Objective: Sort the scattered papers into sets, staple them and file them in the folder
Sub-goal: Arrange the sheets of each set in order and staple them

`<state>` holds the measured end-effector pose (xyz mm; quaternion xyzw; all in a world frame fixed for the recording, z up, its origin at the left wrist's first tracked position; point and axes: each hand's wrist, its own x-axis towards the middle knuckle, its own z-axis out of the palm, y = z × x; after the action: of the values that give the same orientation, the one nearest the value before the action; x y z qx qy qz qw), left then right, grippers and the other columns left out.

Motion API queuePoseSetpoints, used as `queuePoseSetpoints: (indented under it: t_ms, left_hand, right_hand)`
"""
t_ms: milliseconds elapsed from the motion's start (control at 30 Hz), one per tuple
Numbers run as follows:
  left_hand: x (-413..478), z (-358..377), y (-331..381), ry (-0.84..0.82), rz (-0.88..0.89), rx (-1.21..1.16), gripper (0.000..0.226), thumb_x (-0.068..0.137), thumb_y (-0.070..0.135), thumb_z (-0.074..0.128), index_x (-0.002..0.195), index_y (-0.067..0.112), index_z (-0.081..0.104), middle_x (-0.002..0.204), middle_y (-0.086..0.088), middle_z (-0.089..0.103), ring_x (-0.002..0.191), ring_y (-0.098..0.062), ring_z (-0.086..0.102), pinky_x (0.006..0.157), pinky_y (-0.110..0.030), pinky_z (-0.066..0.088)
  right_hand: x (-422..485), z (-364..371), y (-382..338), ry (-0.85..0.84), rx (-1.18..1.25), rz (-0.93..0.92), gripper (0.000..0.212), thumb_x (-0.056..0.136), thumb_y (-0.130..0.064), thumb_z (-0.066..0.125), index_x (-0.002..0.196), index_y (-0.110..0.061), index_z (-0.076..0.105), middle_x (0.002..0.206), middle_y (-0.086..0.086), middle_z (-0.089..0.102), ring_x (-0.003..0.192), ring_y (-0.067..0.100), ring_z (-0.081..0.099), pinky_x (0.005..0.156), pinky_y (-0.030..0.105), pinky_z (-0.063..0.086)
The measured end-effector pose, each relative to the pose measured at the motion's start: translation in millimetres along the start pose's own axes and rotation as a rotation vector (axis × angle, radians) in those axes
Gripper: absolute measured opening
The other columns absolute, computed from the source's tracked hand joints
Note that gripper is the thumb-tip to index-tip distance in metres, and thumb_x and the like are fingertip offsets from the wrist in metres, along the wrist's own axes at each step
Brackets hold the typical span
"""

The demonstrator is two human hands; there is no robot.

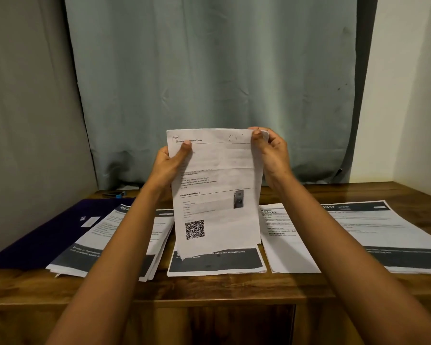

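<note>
I note left hand and right hand pinching white printed sheets by the top corners; likely light, floppy.

A wooden table bears a purple folder and several paper piles.

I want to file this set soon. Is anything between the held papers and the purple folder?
Yes: the left paper pile lies partly on the right side of the folder, between it and the held papers. Nothing else covers it.
</note>
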<state>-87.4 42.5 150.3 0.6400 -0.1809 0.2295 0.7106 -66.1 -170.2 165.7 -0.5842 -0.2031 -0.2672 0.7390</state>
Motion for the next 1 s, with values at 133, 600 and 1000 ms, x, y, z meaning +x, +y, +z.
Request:
queuePoseSetpoints:
  t_ms: [133,600,1000]
  left_hand:
    - [4,3,11,-0.076,0.076,0.019,0.032,0.091,0.042,0.048,0.119,0.03,0.061,0.107,-0.004,0.071,0.09,-0.018,0.068,0.073,-0.031,0.059]
    - [8,3,11,-0.063,0.07,0.012,0.033,0.091,0.045,0.047,0.113,0.026,0.063,0.1,-0.003,0.067,0.085,-0.018,0.065,0.069,-0.029,0.057]
    - [13,15,10,-0.105,0.196,0.013,0.024,0.09,0.033,0.049,0.107,0.02,0.059,0.096,0.002,0.065,0.078,-0.007,0.064,0.066,-0.021,0.053]
  right_hand:
    - [0,2,2,-0.003,0.022,0.015,0.019,0.095,-0.02,0.057,0.102,-0.003,0.063,0.086,-0.001,0.065,0.064,-0.003,0.061,0.067,0.021,0.053]
    - [16,-7,7,0.179,-0.061,-0.005,0.02,0.101,-0.019,0.046,0.093,-0.012,0.064,0.084,-0.003,0.065,0.072,0.005,0.061,0.073,0.025,0.055]
    - [17,47,14,-0.204,-1.075,-0.845,0.028,0.096,-0.022,0.035,0.102,-0.01,0.059,0.107,0.006,0.067,0.12,0.025,0.054,0.109,0.044,0.013]
